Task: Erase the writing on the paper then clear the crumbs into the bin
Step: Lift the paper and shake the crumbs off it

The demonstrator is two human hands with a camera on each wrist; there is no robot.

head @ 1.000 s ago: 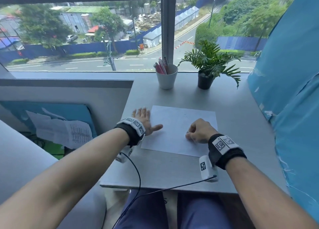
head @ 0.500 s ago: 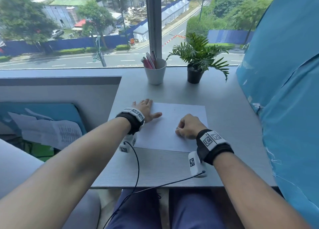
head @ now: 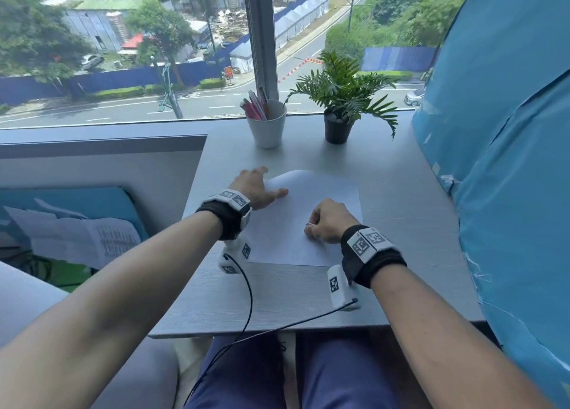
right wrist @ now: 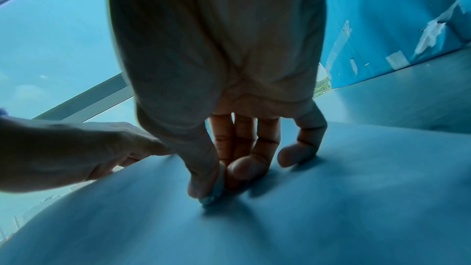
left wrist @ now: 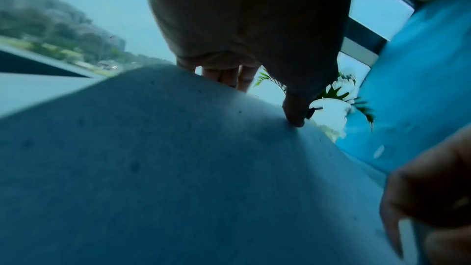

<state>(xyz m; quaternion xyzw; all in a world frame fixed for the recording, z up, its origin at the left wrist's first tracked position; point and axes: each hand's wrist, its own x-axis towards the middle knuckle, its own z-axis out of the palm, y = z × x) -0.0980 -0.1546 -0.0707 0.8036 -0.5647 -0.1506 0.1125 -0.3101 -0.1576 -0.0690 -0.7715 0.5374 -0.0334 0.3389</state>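
Head view, left to right: blue board with loose printed sheets (head: 77,239) down off the desk's left edge, then the grey desk (head: 401,223) under the window. Left hand (head: 253,188) sits at the paper's far left corner, fingers out straight, thumb laid on the sheet, and that corner is lifted in a curl. The white paper (head: 296,198) lies flat otherwise, mid-desk, near the front edge. Right hand (head: 328,220) is bunched on the paper's right half; the right wrist view shows thumb and fingers pinching a small pale eraser (right wrist: 211,198), its tip down on the sheet. Writing and crumbs are too faint to make out. Behind, a white cup of pens (head: 267,124), and just right of it a potted plant (head: 339,100). Far right, a blue covered panel (head: 509,131) hard against the desk.
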